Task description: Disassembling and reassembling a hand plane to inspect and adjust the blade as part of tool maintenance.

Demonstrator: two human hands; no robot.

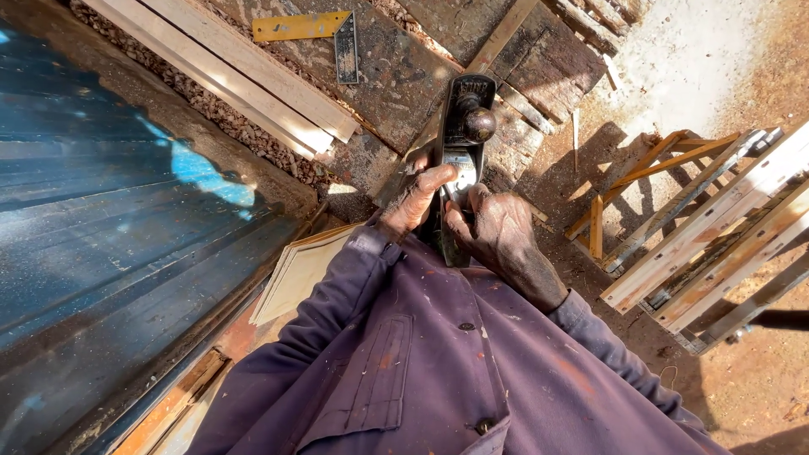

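Note:
A black metal hand plane (463, 135) with a round front knob rests on a narrow wooden strip (502, 37) lying along a dark, worn workbench (396, 84). My left hand (418, 199) pinches the plane's middle part with thumb and fingers. My right hand (500, 238) wraps the plane's rear end, just behind the left. Both sleeves are purple and dusty.
A yellow and grey try square (316, 32) lies on the bench at the top. Pale planks (244, 72) lean beside it over wood shavings. A blue sheet-metal panel (101, 219) fills the left. Wooden frames (708, 227) lie on the dirt ground at right.

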